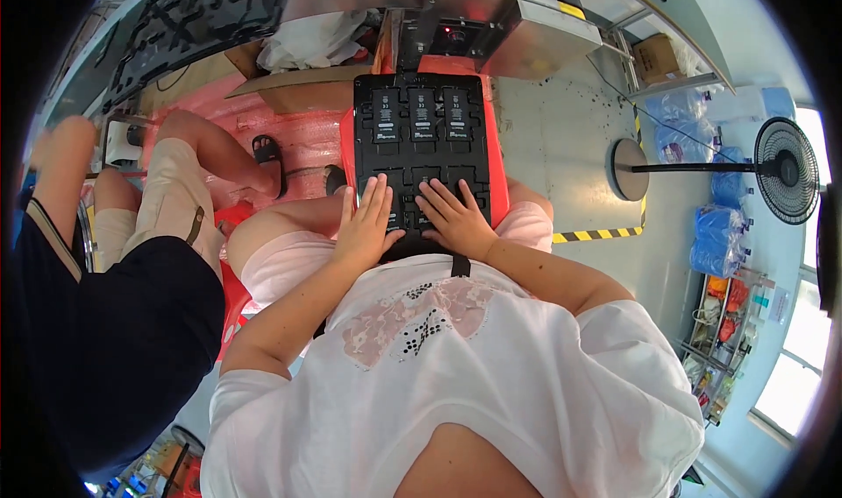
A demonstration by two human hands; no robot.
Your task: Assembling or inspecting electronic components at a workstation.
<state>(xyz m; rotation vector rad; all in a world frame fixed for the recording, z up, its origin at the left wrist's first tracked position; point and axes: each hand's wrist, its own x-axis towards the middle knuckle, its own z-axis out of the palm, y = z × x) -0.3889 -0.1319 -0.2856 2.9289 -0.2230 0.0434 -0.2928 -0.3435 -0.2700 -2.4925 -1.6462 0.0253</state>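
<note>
– Where do we have the black tray (pixel 425 157)?
– It lies right in front of us, between our knees, its long sides running from near to far. Something red (pixel 496 152) shows along its right edge.
– And what sits in it?
– We see three flat black packs (pixel 422 115) side by side in the far half, each with pale print. In the near half, our hands partly cover the slots, so we cannot count what lies there.
– How are our fingers?
– Our left hand (pixel 362 226) lies over the tray's near left part, fingers straight and close together, thumb out to the right. Our right hand (pixel 460 224) lies over the near right part, fingers spread. Neither is clenched; we can't tell whether the fingertips press on a pack.
– What is around us?
– To our left sits a co-worker in a dark top (pixel 145 323). Beyond the tray we see a metal cabinet (pixel 542 44) and, farther left, a piece of cardboard (pixel 307 91). On the right stands a black fan (pixel 788 171), with striped tape (pixel 605 234) on the floor.
</note>
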